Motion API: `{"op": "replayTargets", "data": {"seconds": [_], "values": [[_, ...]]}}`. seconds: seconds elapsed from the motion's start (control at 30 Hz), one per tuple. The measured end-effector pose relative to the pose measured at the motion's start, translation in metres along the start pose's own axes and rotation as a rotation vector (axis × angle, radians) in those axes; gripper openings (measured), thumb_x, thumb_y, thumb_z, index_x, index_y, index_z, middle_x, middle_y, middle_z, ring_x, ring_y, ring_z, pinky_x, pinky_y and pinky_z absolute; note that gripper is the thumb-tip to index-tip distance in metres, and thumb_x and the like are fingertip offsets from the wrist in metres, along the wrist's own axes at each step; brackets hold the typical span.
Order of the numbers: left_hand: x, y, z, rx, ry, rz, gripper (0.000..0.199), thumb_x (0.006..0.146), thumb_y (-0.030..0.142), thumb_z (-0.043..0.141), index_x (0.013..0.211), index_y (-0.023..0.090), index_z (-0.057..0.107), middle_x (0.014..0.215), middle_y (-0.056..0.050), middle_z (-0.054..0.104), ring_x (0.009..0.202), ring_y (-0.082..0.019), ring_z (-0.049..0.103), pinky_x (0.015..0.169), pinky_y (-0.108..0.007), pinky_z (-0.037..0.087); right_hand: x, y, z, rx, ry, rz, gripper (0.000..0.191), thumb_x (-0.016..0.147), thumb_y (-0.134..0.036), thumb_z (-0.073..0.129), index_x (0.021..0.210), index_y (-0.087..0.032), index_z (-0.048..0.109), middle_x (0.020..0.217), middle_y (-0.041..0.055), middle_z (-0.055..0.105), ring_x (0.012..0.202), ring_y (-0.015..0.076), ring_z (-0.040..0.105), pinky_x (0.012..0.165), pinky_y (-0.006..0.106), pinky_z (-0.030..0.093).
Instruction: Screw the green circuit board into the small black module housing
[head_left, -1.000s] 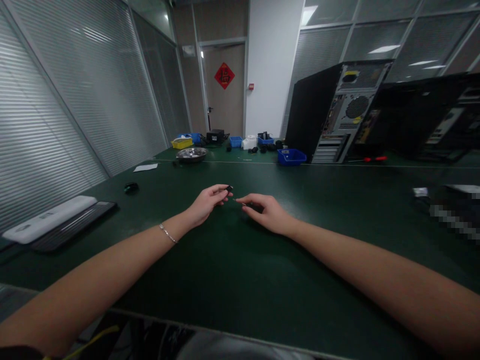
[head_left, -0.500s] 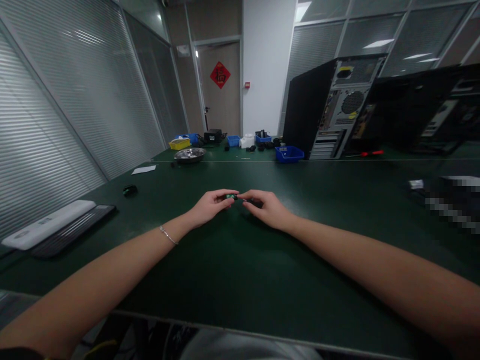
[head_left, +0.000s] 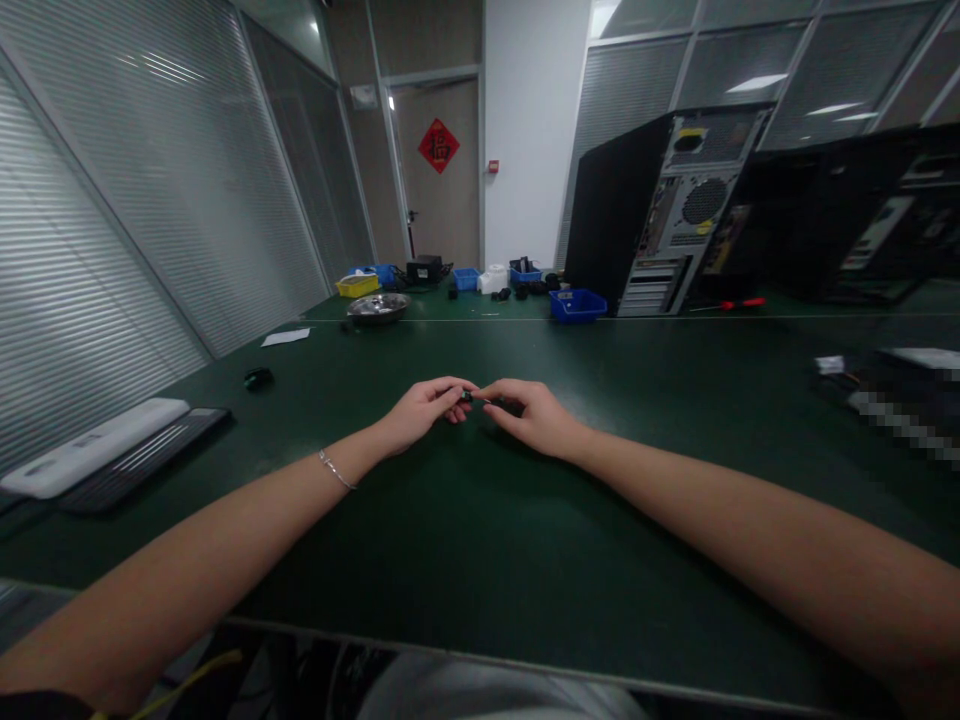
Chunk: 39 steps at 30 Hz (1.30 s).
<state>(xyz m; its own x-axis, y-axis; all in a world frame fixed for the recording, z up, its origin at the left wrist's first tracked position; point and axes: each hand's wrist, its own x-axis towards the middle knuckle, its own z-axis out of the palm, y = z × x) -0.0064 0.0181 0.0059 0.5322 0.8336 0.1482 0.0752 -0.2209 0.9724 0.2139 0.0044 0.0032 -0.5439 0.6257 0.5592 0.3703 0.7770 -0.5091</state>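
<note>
My left hand [head_left: 425, 413] is closed, thumb and fingers pinching a small dark piece [head_left: 466, 396] near the middle of the green table [head_left: 450, 540]. Its kind is too small to make out, though a moment ago its face looked green, like a little circuit board. Beside it, my right hand [head_left: 538, 418] is bent with thumb and forefinger close together at the piece's right end. Something thin and pale shows at those fingertips, too small to name. Both forearms reach in from the near edge, and a bracelet [head_left: 335, 470] circles the left wrist.
To the left are a dark keyboard [head_left: 154, 455], a long white object [head_left: 94, 445], a mouse [head_left: 258, 379] and paper [head_left: 286, 337]. At the back stand a metal dish [head_left: 378, 308], a blue bin [head_left: 577, 306] and a computer tower [head_left: 619, 215]. A red-handled tool [head_left: 742, 303] lies right.
The left thumb and fingers have shifted on the small piece, so its green face no longer shows and the lower fingers are more visible. My right hand has barely moved.
</note>
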Motion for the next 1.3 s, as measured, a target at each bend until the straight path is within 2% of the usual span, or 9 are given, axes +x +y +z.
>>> {"op": "replayTargets", "data": {"seconds": [0.2, 0.43, 0.63, 0.8, 0.93, 1.03, 1.17, 1.23, 1.3], "values": [[-0.002, 0.002, 0.000, -0.217, -0.026, -0.090, 0.028, 0.088, 0.030, 0.057, 0.108, 0.012, 0.066, 0.091, -0.009, 0.062, 0.078, -0.015, 0.054, 0.076, -0.030, 0.042, -0.001, -0.004, -0.002, 0.052, -0.013, -0.016, 0.031, 0.087, -0.018, 0.055, 0.116, -0.022, 0.065, 0.101, 0.0056, 0.070, 0.086, 0.0167, 0.063, 0.074, 0.029, 0.048], [-0.003, 0.006, 0.004, -0.306, -0.018, -0.107, 0.024, 0.085, 0.026, 0.060, 0.102, 0.011, 0.067, 0.089, -0.008, 0.060, 0.075, -0.014, 0.052, 0.072, -0.029, 0.040, -0.001, -0.003, -0.001, 0.123, -0.039, 0.004, 0.030, 0.088, -0.022, 0.055, 0.116, -0.020, 0.065, 0.100, 0.0062, 0.069, 0.083, 0.0162, 0.062, 0.071, 0.028, 0.048], [-0.002, 0.003, 0.004, -0.284, 0.004, -0.082, 0.026, 0.088, 0.029, 0.057, 0.105, 0.012, 0.066, 0.089, -0.008, 0.060, 0.076, -0.014, 0.051, 0.072, -0.029, 0.039, 0.000, -0.003, 0.000, 0.039, -0.011, -0.033, 0.029, 0.087, -0.019, 0.055, 0.114, -0.021, 0.066, 0.097, 0.0057, 0.069, 0.084, 0.0164, 0.062, 0.074, 0.029, 0.047], [-0.001, 0.003, 0.007, -0.169, 0.022, -0.056, 0.028, 0.087, 0.032, 0.057, 0.105, 0.012, 0.066, 0.085, -0.006, 0.058, 0.074, -0.014, 0.049, 0.070, -0.029, 0.039, -0.001, -0.001, 0.000, -0.049, -0.013, -0.057, 0.028, 0.086, -0.018, 0.055, 0.111, -0.021, 0.067, 0.096, 0.0056, 0.069, 0.085, 0.0172, 0.062, 0.077, 0.030, 0.046], [0.000, 0.000, 0.007, -0.157, -0.004, -0.036, 0.028, 0.087, 0.031, 0.056, 0.104, 0.012, 0.067, 0.085, -0.006, 0.058, 0.074, -0.014, 0.050, 0.070, -0.028, 0.040, 0.000, 0.000, 0.000, 0.032, -0.035, -0.036, 0.027, 0.086, -0.019, 0.056, 0.110, -0.021, 0.067, 0.100, 0.0053, 0.069, 0.087, 0.0173, 0.063, 0.077, 0.030, 0.047], [0.001, -0.004, 0.003, -0.166, -0.006, -0.012, 0.028, 0.088, 0.031, 0.054, 0.106, 0.013, 0.066, 0.089, -0.007, 0.059, 0.075, -0.014, 0.051, 0.071, -0.027, 0.040, 0.000, 0.000, 0.000, 0.143, -0.038, 0.031, 0.025, 0.088, -0.022, 0.055, 0.110, -0.020, 0.066, 0.098, 0.0052, 0.069, 0.081, 0.0160, 0.063, 0.070, 0.029, 0.048], [0.001, -0.003, 0.001, 0.035, 0.033, 0.063, 0.030, 0.089, 0.029, 0.052, 0.113, 0.016, 0.063, 0.100, -0.008, 0.060, 0.081, -0.016, 0.054, 0.075, -0.029, 0.043, -0.001, 0.004, 0.001, 0.216, 0.096, 0.149, 0.028, 0.088, -0.026, 0.055, 0.115, -0.019, 0.062, 0.096, 0.0063, 0.068, 0.070, 0.0137, 0.061, 0.061, 0.026, 0.048], [-0.003, 0.001, 0.003, 0.238, 0.009, 0.130, 0.030, 0.089, 0.027, 0.050, 0.116, 0.019, 0.063, 0.108, -0.008, 0.059, 0.089, -0.018, 0.055, 0.082, -0.032, 0.044, 0.000, 0.006, 0.000, 0.216, 0.173, 0.180, 0.029, 0.088, -0.027, 0.055, 0.115, -0.018, 0.061, 0.093, 0.0060, 0.066, 0.067, 0.0128, 0.059, 0.059, 0.026, 0.047], [-0.007, 0.006, 0.008, 0.445, -0.051, 0.221, 0.030, 0.090, 0.024, 0.048, 0.116, 0.021, 0.063, 0.112, -0.009, 0.057, 0.097, -0.021, 0.054, 0.088, -0.035, 0.043, 0.000, 0.006, 0.000, 0.205, 0.188, 0.188, 0.029, 0.088, -0.028, 0.055, 0.115, -0.018, 0.060, 0.090, 0.0050, 0.065, 0.065, 0.0122, 0.058, 0.058, 0.025, 0.047]]}}
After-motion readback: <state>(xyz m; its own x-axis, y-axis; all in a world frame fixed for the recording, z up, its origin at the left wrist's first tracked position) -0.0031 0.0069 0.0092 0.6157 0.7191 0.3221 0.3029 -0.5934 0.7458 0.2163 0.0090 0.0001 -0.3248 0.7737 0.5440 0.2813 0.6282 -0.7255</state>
